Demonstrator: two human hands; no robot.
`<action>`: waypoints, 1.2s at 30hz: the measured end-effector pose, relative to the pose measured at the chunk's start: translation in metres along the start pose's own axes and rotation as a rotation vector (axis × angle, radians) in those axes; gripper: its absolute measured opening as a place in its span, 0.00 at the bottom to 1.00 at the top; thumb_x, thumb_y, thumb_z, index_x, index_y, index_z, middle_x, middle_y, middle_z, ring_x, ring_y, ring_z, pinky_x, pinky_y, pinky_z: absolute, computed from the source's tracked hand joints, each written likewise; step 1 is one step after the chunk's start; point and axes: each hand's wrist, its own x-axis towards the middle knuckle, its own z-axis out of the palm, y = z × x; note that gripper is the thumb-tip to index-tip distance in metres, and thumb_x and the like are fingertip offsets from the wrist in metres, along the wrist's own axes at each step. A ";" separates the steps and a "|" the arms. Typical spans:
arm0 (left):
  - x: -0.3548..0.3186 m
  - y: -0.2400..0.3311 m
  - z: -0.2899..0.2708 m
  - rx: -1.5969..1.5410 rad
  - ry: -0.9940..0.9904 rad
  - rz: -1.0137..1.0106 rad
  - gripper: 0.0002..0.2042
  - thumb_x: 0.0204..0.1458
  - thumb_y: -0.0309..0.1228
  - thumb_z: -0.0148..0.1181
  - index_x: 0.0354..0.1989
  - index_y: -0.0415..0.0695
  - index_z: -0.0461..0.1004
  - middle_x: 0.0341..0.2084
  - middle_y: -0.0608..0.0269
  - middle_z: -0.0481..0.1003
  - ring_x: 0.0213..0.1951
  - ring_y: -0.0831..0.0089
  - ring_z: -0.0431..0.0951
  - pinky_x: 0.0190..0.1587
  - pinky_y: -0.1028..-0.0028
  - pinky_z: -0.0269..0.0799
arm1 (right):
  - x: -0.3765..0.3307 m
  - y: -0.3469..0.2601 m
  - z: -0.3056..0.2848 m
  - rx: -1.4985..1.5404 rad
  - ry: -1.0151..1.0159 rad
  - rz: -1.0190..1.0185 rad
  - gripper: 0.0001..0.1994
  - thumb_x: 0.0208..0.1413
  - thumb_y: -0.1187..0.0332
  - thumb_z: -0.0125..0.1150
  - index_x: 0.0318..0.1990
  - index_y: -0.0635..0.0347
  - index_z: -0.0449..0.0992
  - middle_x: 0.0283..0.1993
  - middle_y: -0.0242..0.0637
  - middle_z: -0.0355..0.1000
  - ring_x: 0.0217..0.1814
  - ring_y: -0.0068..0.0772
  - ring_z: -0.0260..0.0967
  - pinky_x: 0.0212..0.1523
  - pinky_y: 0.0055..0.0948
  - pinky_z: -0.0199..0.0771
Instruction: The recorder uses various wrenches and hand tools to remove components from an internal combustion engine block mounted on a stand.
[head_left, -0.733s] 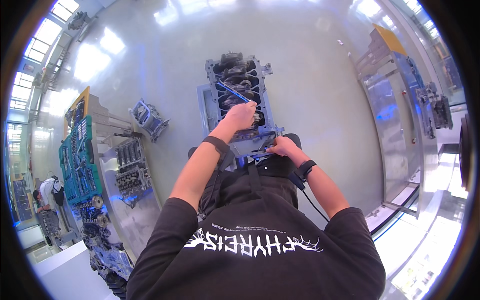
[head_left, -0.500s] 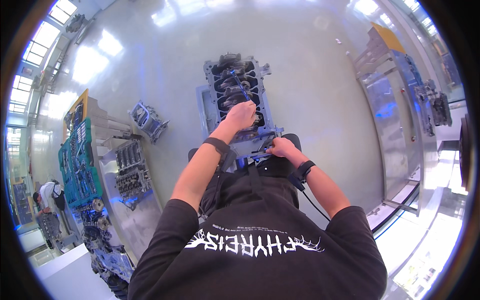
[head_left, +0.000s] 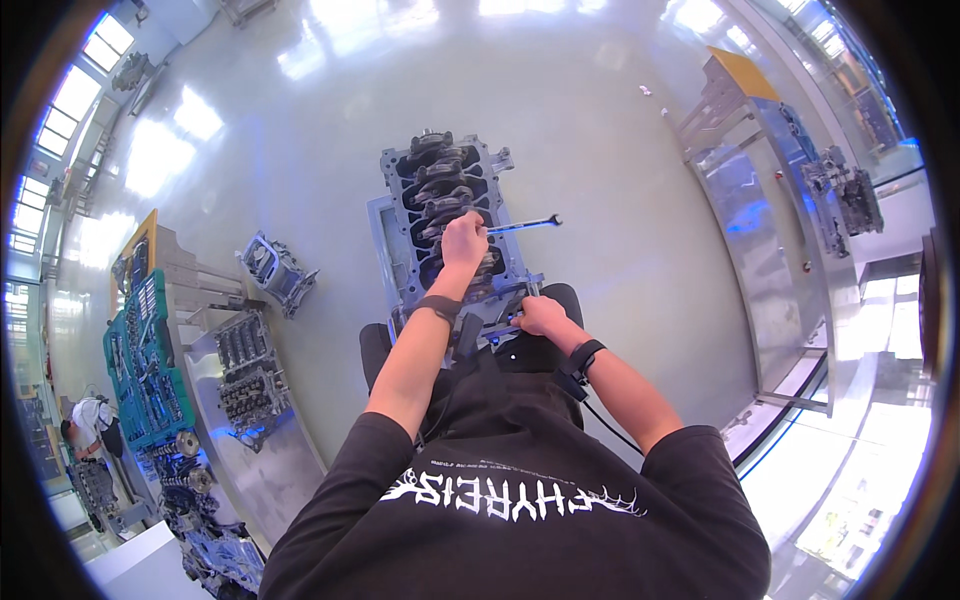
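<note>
In front of me an engine block [head_left: 398, 225] lies with its open side up. A dark crankshaft [head_left: 440, 208] runs along its middle. My left hand [head_left: 463, 243] is closed on a long slim wrench [head_left: 522, 226] above the block's near half. The wrench lies sideways, and its open-jawed end reaches past the block's right edge. By the block's near right corner, my right hand [head_left: 545, 316] has its fingers curled together at the metal stand. What those fingers hold, if anything, is hidden.
Another metal casting [head_left: 277, 272] sits on the floor to the left. A bench farther left bears a teal tool case [head_left: 150, 365] and a cylinder head [head_left: 250, 380]. A metal bench [head_left: 765, 210] stands at right. A person [head_left: 92, 425] works far left.
The wrench has swung from pointing away along the crankshaft to pointing right, across the block's edge. My left hand has moved slightly left and nearer. My right hand stays by the near corner.
</note>
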 end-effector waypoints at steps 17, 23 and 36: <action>-0.030 0.010 -0.013 0.221 0.112 0.522 0.04 0.42 0.27 0.57 0.27 0.43 0.76 0.30 0.60 0.76 0.39 0.62 0.73 0.45 0.65 0.65 | 0.001 -0.003 -0.002 -0.079 -0.077 -0.040 0.21 0.52 0.49 0.58 0.43 0.58 0.74 0.45 0.43 0.75 0.50 0.45 0.71 0.48 0.41 0.71; -0.041 0.000 -0.017 0.202 0.040 0.507 0.06 0.41 0.26 0.55 0.29 0.41 0.76 0.31 0.58 0.75 0.41 0.61 0.73 0.47 0.64 0.66 | 0.002 -0.003 0.000 -0.080 -0.086 -0.020 0.21 0.53 0.50 0.58 0.43 0.59 0.74 0.45 0.43 0.74 0.50 0.45 0.71 0.48 0.42 0.71; -0.052 0.014 -0.009 0.253 -0.111 0.232 0.25 0.39 0.27 0.55 0.50 0.29 0.67 0.58 0.36 0.60 0.62 0.48 0.59 0.63 0.62 0.57 | -0.002 -0.006 0.001 -0.094 -0.037 -0.039 0.20 0.53 0.52 0.58 0.43 0.59 0.77 0.45 0.44 0.75 0.49 0.45 0.73 0.47 0.40 0.73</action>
